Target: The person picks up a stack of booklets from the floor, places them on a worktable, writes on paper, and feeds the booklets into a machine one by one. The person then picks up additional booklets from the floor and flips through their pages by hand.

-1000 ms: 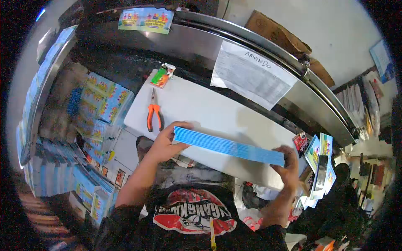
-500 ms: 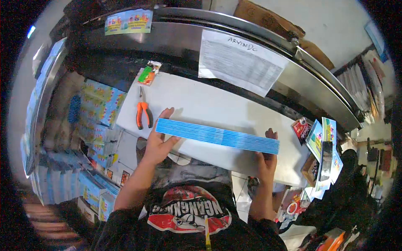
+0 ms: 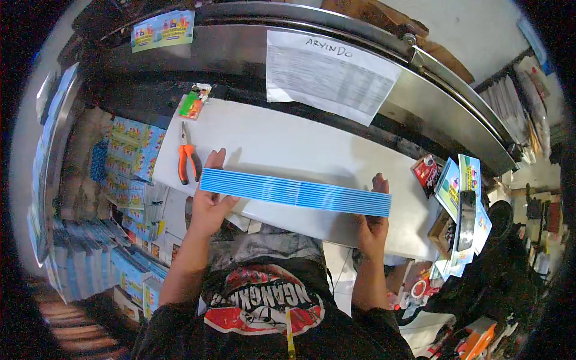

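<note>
A long stack of blue-edged printed booklets or folded sheets [image 3: 295, 192] is held edge-on above the white tabletop [image 3: 288, 141]; its exact kind is hard to tell from the edges. My left hand [image 3: 210, 201] grips the left end, thumb below and fingers behind. At the other end my right hand [image 3: 373, 222] clasps the stack, with fingertips showing above it. The stack tilts slightly down to the right. Orange-handled pliers [image 3: 188, 157] lie on the table just left of my left hand, near a small green and orange packet [image 3: 194, 103].
A handwritten paper sheet [image 3: 330, 75] hangs on the metal bar behind the table. To the right are a red packet [image 3: 427, 174], several printed cards [image 3: 470, 171] and a dark phone-like object [image 3: 465, 221]. Piles of printed booklets [image 3: 84, 258] stand at the left.
Both hands and the stack appear a little further left in view, as does the whole scene, so the head has turned slightly right. The grip on both ends stays the same.
</note>
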Motion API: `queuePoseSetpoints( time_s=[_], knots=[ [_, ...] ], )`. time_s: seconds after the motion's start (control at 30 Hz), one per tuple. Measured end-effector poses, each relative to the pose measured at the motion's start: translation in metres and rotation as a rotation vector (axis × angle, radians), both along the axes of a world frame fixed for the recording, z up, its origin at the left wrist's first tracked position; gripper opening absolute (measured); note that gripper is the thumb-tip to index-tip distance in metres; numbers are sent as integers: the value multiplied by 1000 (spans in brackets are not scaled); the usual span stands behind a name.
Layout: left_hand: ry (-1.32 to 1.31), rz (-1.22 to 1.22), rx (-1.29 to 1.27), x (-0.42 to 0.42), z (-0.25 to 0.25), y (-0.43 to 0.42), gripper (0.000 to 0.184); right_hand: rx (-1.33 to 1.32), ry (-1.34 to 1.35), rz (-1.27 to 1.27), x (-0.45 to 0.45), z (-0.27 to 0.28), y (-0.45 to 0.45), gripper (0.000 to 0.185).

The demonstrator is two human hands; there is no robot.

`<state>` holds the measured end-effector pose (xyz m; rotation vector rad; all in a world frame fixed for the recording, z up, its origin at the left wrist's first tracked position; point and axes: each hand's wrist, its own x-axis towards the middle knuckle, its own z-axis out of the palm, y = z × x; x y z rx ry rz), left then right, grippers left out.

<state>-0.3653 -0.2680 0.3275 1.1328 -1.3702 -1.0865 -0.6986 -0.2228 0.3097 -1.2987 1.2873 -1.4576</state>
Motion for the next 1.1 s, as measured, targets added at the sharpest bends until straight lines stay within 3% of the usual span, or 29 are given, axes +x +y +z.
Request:
queuePoseSetpoints(
  time_s=[0.47,0.53,0.63,0.7,0.77,0.87,0.9,0.93,0.97,1.03,1.1],
  knots=[
    [30,-36,-28,2,-6,-2,88,-18,110,11,-1,1,-4,79],
    [33,-43,-37,3,-7,-2,89,-38,152,8,-1,1,-3,70],
    [36,-41,-53,3,-7,-2,88,-38,117,16,-1,2,-3,72],
    [-131,11,-31,2,-3,-3,74,-44,146,1,0,-1,-2,69],
    [-96,63,21,0,-16,-2,65,-56,175,-7,-2,-12,2,67],
    [-87,132,100,-3,1,-5,51,141,-18,-8,0,-10,3,54],
    [-118,134,134,-4,16,-10,47,202,91,-28,5,15,2,49],
    [-272,212,-7,-7,33,-14,51,263,200,-48,9,29,2,43],
    [-273,224,-7,1,40,-19,51,260,202,-36,13,31,4,43],
    [-393,140,268,18,48,-28,51,369,143,21,19,33,7,56],
    [-332,125,297,32,29,-26,54,423,231,55,26,50,4,51]
  ],
)
